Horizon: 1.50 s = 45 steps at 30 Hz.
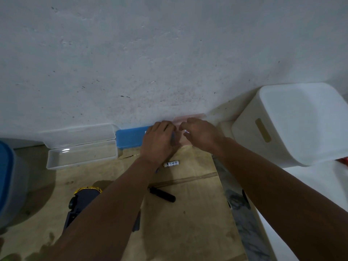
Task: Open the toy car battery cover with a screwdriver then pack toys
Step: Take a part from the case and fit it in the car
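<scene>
My left hand [160, 140] and my right hand [201, 134] meet at a pale pink box [190, 117] that stands against the wall. The left hand's fingers curl over the box's left end. Between its fingertips my right hand pinches a small white object with red and blue print [187, 131], which looks like a battery. Another battery [171, 163] lies on the cardboard just below my left wrist. The black-handled screwdriver [162, 194] lies nearer to me. My left forearm partly hides the yellow and dark toy car [84, 196].
Along the wall stand an open clear plastic box [81, 147] and a blue box [130, 137]. A large white bin [293, 123] lies tilted at the right. A blue container [7, 176] is at the left edge. Brown cardboard [184, 223] covers the floor.
</scene>
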Motion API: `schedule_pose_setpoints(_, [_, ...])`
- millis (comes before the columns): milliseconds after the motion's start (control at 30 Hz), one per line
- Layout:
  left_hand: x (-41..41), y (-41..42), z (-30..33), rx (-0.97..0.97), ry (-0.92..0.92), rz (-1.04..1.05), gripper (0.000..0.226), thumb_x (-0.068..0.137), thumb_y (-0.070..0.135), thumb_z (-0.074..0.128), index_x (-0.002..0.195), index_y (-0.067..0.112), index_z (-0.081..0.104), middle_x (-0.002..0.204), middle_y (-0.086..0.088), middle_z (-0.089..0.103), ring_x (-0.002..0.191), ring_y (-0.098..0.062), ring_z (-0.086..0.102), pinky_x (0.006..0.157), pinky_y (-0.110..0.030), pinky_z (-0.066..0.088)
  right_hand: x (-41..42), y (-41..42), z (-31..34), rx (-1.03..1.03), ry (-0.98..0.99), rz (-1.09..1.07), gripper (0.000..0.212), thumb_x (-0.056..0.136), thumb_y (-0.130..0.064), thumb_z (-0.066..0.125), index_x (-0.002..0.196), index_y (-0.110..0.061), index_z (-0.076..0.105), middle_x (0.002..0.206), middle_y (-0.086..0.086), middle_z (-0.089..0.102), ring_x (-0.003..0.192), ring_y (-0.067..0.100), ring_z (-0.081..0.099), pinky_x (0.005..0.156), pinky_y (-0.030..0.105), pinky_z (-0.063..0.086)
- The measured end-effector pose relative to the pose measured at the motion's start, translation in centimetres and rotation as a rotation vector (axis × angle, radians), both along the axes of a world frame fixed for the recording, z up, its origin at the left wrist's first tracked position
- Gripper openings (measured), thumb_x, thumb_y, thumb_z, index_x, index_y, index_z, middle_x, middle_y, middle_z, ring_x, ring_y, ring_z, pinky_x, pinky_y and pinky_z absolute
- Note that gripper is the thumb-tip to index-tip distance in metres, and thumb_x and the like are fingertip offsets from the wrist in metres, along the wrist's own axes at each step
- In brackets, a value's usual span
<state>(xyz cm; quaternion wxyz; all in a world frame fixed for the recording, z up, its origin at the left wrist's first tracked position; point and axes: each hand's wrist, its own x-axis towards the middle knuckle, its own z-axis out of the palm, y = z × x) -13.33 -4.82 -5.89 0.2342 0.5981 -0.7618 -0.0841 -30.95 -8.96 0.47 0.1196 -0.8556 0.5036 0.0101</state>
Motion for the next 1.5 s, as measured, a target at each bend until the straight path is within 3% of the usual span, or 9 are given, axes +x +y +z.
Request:
schedule_pose_setpoints(233, [0.1, -0.1, 0.0, -0.035, 0.032, 0.006, 0.052, 0.08, 0.054, 0.081, 0.112, 0.015, 0.068, 0.112, -0.004, 0.07, 0.103, -0.024, 0.063, 0.089, -0.039, 0.053, 0.0, 0.1, -1.4, -0.023, -0.037, 0.123, 0.048, 0.084, 0.002, 0.064, 0.13, -0.011, 0.062, 0.126, 0.016, 0.062, 0.112, 0.039, 0.056, 0.089, 0.048, 0.052])
schedule_pose_setpoints(367, [-0.1, 0.0, 0.3, -0.023, 0.063, 0.018, 0.052, 0.081, 0.058, 0.075, 0.109, 0.015, 0.066, 0.109, -0.004, 0.07, 0.1, -0.025, 0.064, 0.087, -0.04, 0.053, -0.9, 1.3, -1.4, -0.211, -0.116, 0.087, 0.045, 0.087, -0.012, 0.067, 0.132, -0.02, 0.063, 0.119, 0.005, 0.07, 0.104, 0.029, 0.064, 0.078, 0.037, 0.053])
schedule_pose_setpoints(500, [-0.2, 0.1, 0.8, 0.023, 0.085, 0.038, 0.056, 0.076, 0.054, 0.082, 0.111, 0.016, 0.06, 0.104, -0.003, 0.069, 0.095, -0.025, 0.063, 0.083, -0.037, 0.05, -1.7, 2.5, -0.9, -0.317, -0.234, -0.028, 0.03, 0.094, -0.033, 0.061, 0.123, -0.025, 0.06, 0.089, -0.003, 0.074, 0.073, 0.02, 0.069, 0.053, 0.029, 0.05])
schedule_pose_setpoints(600, [-0.4, 0.2, 1.3, 0.053, 0.101, 0.053, 0.065, 0.072, 0.046, 0.09, 0.121, 0.014, 0.06, 0.109, -0.007, 0.071, 0.098, -0.027, 0.065, 0.084, -0.034, 0.048, -2.5, 2.8, -1.0, -0.309, -0.252, -0.109, 0.036, 0.096, -0.04, 0.06, 0.129, -0.028, 0.055, 0.08, -0.007, 0.072, 0.065, 0.014, 0.066, 0.053, 0.028, 0.051])
schedule_pose_setpoints(700, [-0.3, 0.2, 1.1, 0.046, 0.082, 0.026, 0.074, 0.072, 0.045, 0.091, 0.132, 0.013, 0.062, 0.12, -0.009, 0.071, 0.109, -0.03, 0.065, 0.093, -0.04, 0.051, -3.4, 2.9, -1.6, -0.413, -0.266, -0.121, 0.026, 0.094, -0.039, 0.065, 0.114, -0.024, 0.072, 0.087, -0.004, 0.072, 0.072, 0.02, 0.068, 0.056, 0.032, 0.054])
schedule_pose_setpoints(833, [0.1, -0.1, 0.2, -0.003, -0.01, -0.026, 0.055, 0.074, 0.046, 0.086, 0.117, 0.015, 0.071, 0.115, -0.005, 0.068, 0.104, -0.029, 0.062, 0.086, -0.04, 0.052, -4.1, 3.2, -2.9, -0.48, -0.216, -0.009, 0.017, 0.094, -0.032, 0.069, 0.103, -0.021, 0.077, 0.09, 0.003, 0.059, 0.078, 0.023, 0.054, 0.058, 0.031, 0.045])
schedule_pose_setpoints(1067, [0.1, -0.2, 0.1, -0.011, -0.067, -0.039, 0.047, 0.077, 0.043, 0.083, 0.112, 0.013, 0.075, 0.12, -0.008, 0.066, 0.109, -0.029, 0.062, 0.087, -0.042, 0.054, -4.5, 3.5, -4.5, -0.384, -0.191, 0.045, 0.022, 0.094, -0.02, 0.062, 0.11, -0.017, 0.077, 0.109, 0.007, 0.067, 0.097, 0.03, 0.059, 0.074, 0.04, 0.052])
schedule_pose_setpoints(1300, [-0.3, -0.2, 0.6, 0.034, -0.136, -0.052, 0.039, 0.08, 0.04, 0.081, 0.107, 0.011, 0.079, 0.123, -0.01, 0.066, 0.112, -0.032, 0.062, 0.087, -0.044, 0.056, -3.8, 4.2, -4.3, -0.371, -0.128, 0.028, 0.032, 0.099, -0.025, 0.047, 0.11, -0.015, 0.076, 0.114, 0.006, 0.067, 0.105, 0.025, 0.062, 0.058, 0.038, 0.059])
schedule_pose_setpoints(1500, [-0.6, 0.3, 1.6, 0.077, -0.156, -0.039, 0.035, 0.082, 0.037, 0.078, 0.106, 0.012, 0.078, 0.125, -0.009, 0.065, 0.113, -0.032, 0.061, 0.083, -0.043, 0.056, -2.9, 4.3, -3.8, -0.349, -0.081, -0.037, 0.013, 0.093, -0.02, 0.068, 0.101, -0.019, 0.078, 0.108, 0.002, 0.068, 0.094, 0.023, 0.068, 0.054, 0.033, 0.057])
